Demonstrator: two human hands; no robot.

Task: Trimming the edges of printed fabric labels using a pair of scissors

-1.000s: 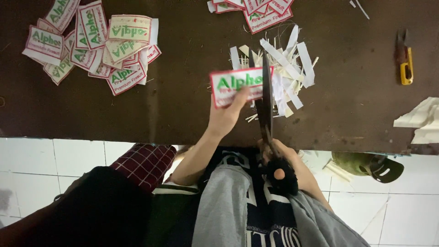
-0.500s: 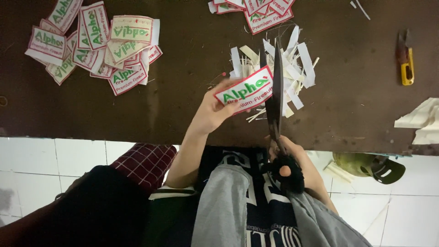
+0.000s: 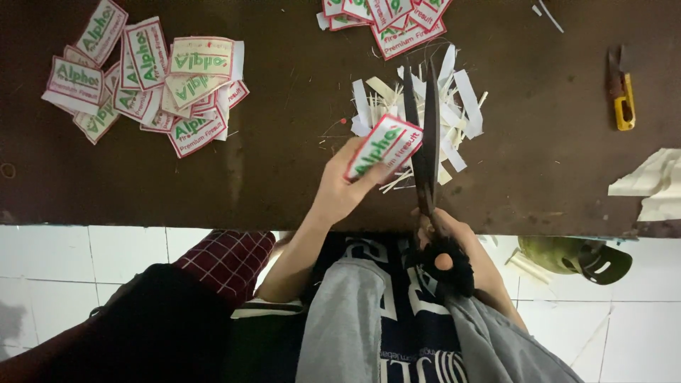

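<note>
Closest to the camera is the person's lap, with a grey and dark blue shirt, and a dark red checked cloth (image 3: pixel 227 259) lies just to the left of it. The right hand (image 3: pixel 447 248) is closed around the black handles of a big pair of scissors (image 3: pixel 424 135). The long dark blades point away from the person and are a little apart at the tips. The left hand (image 3: pixel 340 188) pinches a label (image 3: pixel 383 147) between the thumb and the fingers. The label is a small white patch with a red edge and green letters. It is tilted, and its right edge sits right against the scissor blades, above the near part of the brown table (image 3: pixel 284 184). Just past the label is a pile of thin white strips (image 3: pixel 454 106), lying under and around the blades. Far to the left is a heap of the same kind of labels (image 3: pixel 152 78), spread out and overlapping. At the far edge of the table, above the strips, is another small bunch of labels (image 3: pixel 397 18). On the right side lies a yellow box cutter (image 3: pixel 623 96), well apart from the hands. Some folded white paper (image 3: pixel 652 188) sits at the right edge. A green helmet (image 3: pixel 574 255) rests on the white tiled floor below the table.
</note>
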